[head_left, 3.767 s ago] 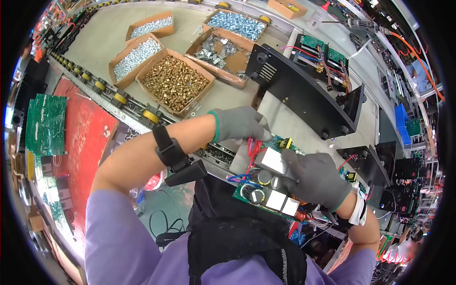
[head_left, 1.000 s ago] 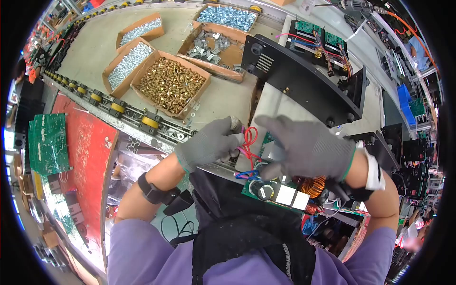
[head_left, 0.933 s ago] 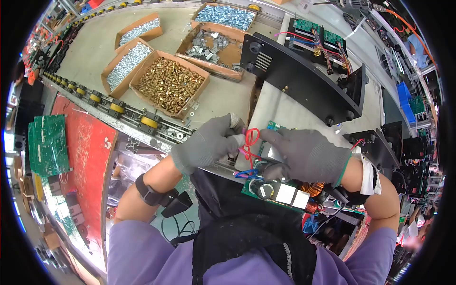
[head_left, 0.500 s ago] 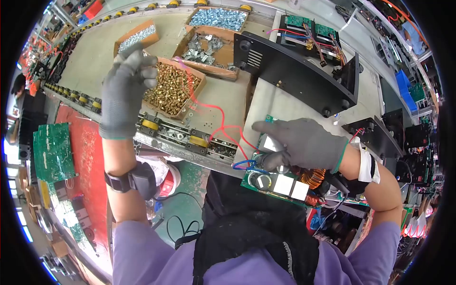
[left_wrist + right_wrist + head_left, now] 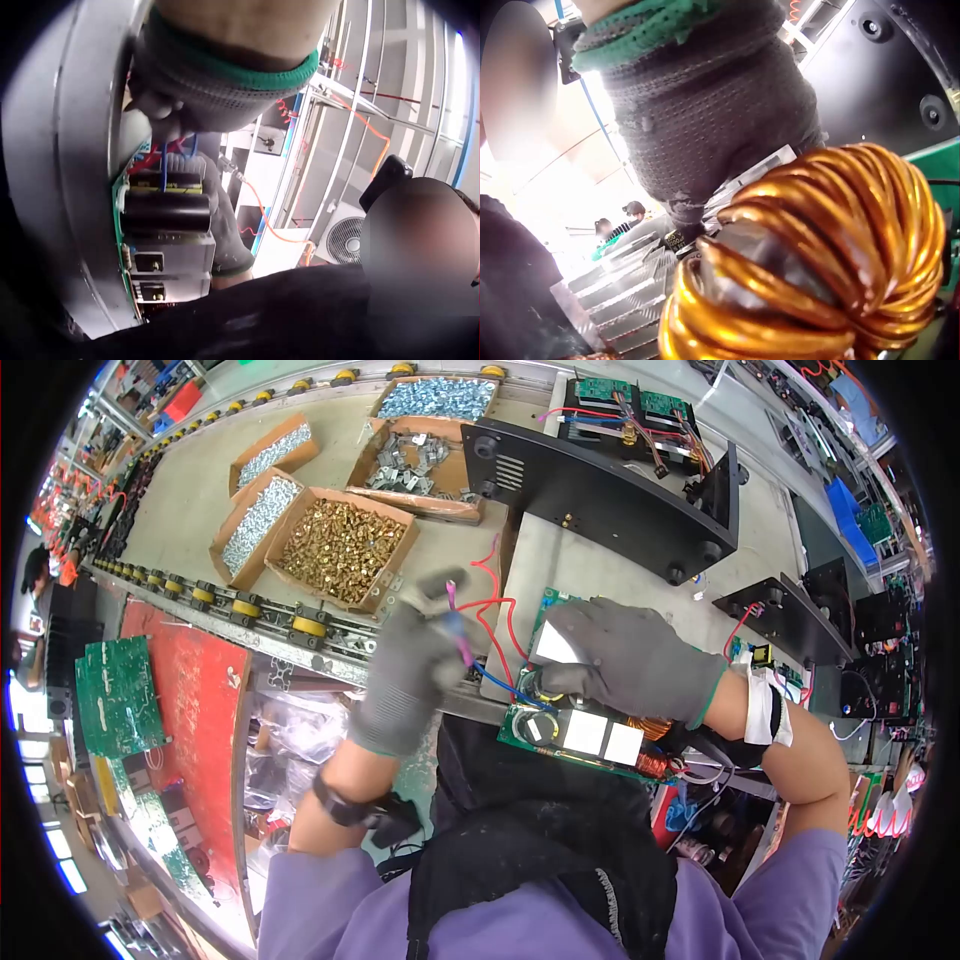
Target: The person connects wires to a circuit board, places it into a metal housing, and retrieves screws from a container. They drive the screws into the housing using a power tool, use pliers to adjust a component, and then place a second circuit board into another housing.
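Observation:
My gloved left hand (image 5: pixel 405 670) is raised at the bench's front edge and pinches a blue wire (image 5: pixel 500 682) with pink ends. The wire runs to the green circuit board (image 5: pixel 515 728). Red wires (image 5: pixel 492 632) from that board lie loose behind the hand. My gloved right hand (image 5: pixel 640 665) grips the board's raised parts, its thumb by a round capacitor (image 5: pixel 538 728) and its fingers over a white-topped block (image 5: pixel 556 644). In the right wrist view a copper coil (image 5: pixel 870 240) stands before this hand, hiding part of its grip.
Cartons of brass nuts (image 5: pixel 340 550), silver screws (image 5: pixel 262 525), metal clips (image 5: pixel 410 465) and bluish fasteners (image 5: pixel 440 398) stand behind the left hand. A roller rail (image 5: pixel 245 610) edges the bench. A black panel (image 5: pixel 600 500) stands at the back; another black chassis (image 5: pixel 790 620) sits at right.
The left hand drew the red wires out toward the cartons, let them go and came back to the blue wire. The right hand stays at the board, its fingers now lower over the block.

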The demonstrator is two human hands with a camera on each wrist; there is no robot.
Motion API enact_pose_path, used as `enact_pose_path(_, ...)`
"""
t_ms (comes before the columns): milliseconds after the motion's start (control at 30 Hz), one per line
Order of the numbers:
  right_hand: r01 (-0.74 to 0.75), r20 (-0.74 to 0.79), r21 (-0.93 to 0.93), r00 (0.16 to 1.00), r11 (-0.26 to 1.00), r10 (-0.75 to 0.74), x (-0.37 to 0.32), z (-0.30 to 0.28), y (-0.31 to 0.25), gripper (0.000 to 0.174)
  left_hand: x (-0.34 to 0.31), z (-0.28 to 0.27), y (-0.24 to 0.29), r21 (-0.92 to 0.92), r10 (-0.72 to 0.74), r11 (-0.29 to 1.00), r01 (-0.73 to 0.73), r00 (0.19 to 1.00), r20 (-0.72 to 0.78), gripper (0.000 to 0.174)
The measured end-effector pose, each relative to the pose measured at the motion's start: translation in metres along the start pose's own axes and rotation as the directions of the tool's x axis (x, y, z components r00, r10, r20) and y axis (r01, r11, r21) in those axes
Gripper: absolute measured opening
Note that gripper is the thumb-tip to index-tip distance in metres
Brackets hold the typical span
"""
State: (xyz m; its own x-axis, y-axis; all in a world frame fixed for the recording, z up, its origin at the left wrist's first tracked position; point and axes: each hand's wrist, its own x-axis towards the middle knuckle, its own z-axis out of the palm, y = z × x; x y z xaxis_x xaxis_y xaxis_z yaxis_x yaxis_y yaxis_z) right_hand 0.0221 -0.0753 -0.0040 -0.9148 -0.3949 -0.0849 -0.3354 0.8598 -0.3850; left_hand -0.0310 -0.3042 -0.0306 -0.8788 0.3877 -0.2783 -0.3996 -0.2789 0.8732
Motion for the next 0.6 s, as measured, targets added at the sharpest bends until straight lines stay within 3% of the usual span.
enact_pose_path(33,-0.003,0.022,-0.011,1.0,1.0,0.003,0.001,0.0,0.001,0.058,0.007,-0.028,0.019,-0.162,-0.04,0.984,0.074,0.978,0.204,0.057)
enact_pose_path(67,-0.003,0.045,-0.023,0.999,1.0,0.004,0.001,-0.001,0.002,0.057,0.006,-0.051,0.037,-0.449,0.031,0.883,0.135,0.939,0.343,0.046)
enact_pose_path(100,-0.002,0.041,-0.024,0.999,1.0,0.003,0.001,-0.002,0.002,0.057,-0.009,-0.048,0.062,-0.403,0.077,0.902,-0.152,0.977,-0.197,0.031)
enact_pose_path(133,0.016,0.037,-0.014,0.999,1.0,-0.016,0.001,-0.003,0.002,0.058,-0.009,-0.046,0.096,-0.105,0.3,0.883,-0.457,0.724,-0.621,0.021)
enact_pose_path(167,0.033,0.033,0.0,0.999,0.999,-0.033,0.0,-0.004,0.001,0.059,-0.008,-0.152,0.128,-0.359,0.595,0.723,-0.591,0.796,-0.111,0.026)
enact_pose_path(233,-0.006,0.08,-0.016,0.997,1.0,0.008,0.001,-0.011,-0.006,0.059,-0.022,-0.169,0.166,-0.41,0.735,0.659,-0.631,0.655,0.174,0.031)
enact_pose_path(300,-0.042,0.127,-0.041,0.991,0.998,0.047,0.001,-0.021,-0.013,0.059,-0.03,-0.143,0.138,0.091,0.657,0.751,-0.654,0.754,0.0,0.037)
enact_pose_path(333,-0.072,0.124,-0.069,0.989,0.995,0.08,-0.003,-0.024,-0.018,0.059,-0.031,-0.124,0.105,0.366,0.6,0.774,-0.516,0.783,-0.166,0.042)
enact_pose_path(367,-0.102,0.122,-0.096,0.986,0.99,0.113,-0.006,-0.026,-0.022,0.06,-0.038,-0.108,0.084,0.638,0.368,0.731,-0.24,0.927,-0.073,0.046)
enact_pose_path(400,-0.125,0.128,-0.14,0.981,0.982,0.143,-0.01,-0.028,-0.024,0.056,-0.04,-0.092,0.07,0.547,0.035,0.836,-0.032,0.999,0.004,0.044)
enact_pose_path(433,-0.123,0.129,-0.147,0.981,0.981,0.142,-0.011,-0.027,-0.023,0.056,-0.038,-0.075,0.047,0.528,-0.106,0.847,0.061,0.993,0.056,0.04)
enact_pose_path(467,-0.136,0.148,-0.184,0.975,0.973,0.164,-0.014,-0.026,-0.022,0.053,-0.034,-0.064,0.025,0.624,-0.237,0.775,0.101,0.962,0.138,0.042)
enact_pose_path(500,-0.149,0.165,-0.223,0.968,0.963,0.188,-0.016,-0.025,-0.022,0.049,-0.028,-0.058,-0.002,0.692,-0.177,0.711,-0.126,0.92,0.351,0.046)
enact_pose_path(567,-0.138,0.099,-0.233,0.981,0.963,0.165,-0.018,-0.019,-0.024,0.047,-0.03,-0.024,-0.02,0.623,-0.076,0.754,-0.21,0.914,0.4,0.045)
enact_pose_path(600,-0.129,0.031,-0.227,0.99,0.965,0.139,-0.02,-0.014,-0.025,0.044,-0.026,-0.011,-0.025,0.772,0.089,0.524,-0.359,0.925,0.37,0.045)
